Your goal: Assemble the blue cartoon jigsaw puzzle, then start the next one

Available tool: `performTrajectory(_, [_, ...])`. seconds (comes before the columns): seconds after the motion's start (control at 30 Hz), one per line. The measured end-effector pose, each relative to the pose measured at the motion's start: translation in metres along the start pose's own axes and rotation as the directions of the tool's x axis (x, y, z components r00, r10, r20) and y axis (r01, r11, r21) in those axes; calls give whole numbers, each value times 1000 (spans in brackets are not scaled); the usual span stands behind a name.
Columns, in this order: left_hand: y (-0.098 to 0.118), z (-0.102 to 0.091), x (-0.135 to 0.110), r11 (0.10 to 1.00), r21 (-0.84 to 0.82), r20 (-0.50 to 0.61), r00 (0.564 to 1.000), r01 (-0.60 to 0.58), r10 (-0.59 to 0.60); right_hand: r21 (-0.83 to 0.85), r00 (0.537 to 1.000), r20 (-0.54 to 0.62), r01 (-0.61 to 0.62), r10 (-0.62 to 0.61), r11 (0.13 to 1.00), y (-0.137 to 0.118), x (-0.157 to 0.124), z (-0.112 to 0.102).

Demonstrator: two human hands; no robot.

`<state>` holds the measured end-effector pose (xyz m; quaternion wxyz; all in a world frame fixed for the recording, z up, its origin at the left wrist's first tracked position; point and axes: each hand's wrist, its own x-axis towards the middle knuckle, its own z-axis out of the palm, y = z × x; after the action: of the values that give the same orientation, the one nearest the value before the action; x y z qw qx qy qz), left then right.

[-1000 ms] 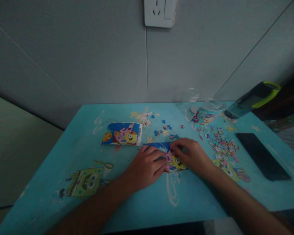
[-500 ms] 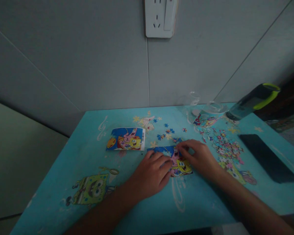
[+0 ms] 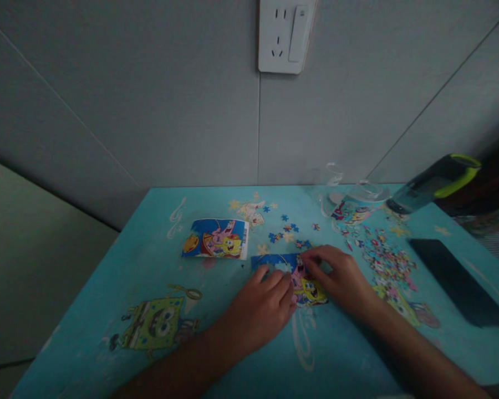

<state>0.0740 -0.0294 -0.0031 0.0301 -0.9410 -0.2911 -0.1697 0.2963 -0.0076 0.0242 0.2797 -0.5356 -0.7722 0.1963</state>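
Resting the left hand (image 3: 264,309), loosely uncurled and gripping nothing, on the left part of the partly joined puzzle (image 3: 311,290). Pinching in close with the right hand (image 3: 337,274) at the puzzle's upper right; cannot tell if around a piece. Spotting loose blue pieces (image 3: 275,237) just beyond both hands, a mixed heap (image 3: 388,259) right of the right hand, a picture card (image 3: 216,238) beyond and left of the left.

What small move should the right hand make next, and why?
Probably bring the right hand to the loose blue pieces just beyond the puzzle and try one: a table-coloured patch breaks the puzzle's blue area near the left hand.
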Motion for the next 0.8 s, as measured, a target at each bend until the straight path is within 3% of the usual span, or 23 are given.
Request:
performTrajectory(0.13, [2, -1, -1, 1000, 21, 1, 1000, -7, 7, 31, 985, 81, 152, -154, 988, -8, -5, -1])
performTrajectory(0.27, [2, 1, -5, 1000, -20, 11, 1000, -4, 4, 13, 916, 246, 325, -318, 946, -19, -6, -1])
performTrajectory(0.33, [1, 3, -7, 998, -62, 13, 1000, 11, -10, 8, 890, 299, 359, -345, 933, -21, -6, 0])
performTrajectory(0.43, [0, 5, -8, 993, -111, 11, 999, 32, -31, 10, 890, 293, 362, -349, 932, -19, -6, 3])
performTrajectory(0.53, [-2, 2, -7, 990, -133, 13, 999, 42, -41, -8, 934, 212, 297, -289, 955, -10, -3, 8])
performTrajectory(0.63, [-3, -1, -6, 990, -133, 12, 999, 40, -39, -74, 991, 31, 135, -134, 988, 7, 4, 11])
performTrajectory(0.8, [-3, 1, -8, 991, -128, 8, 999, 36, -35, -188, 979, -191, -110, 74, 976, 38, 15, -4])
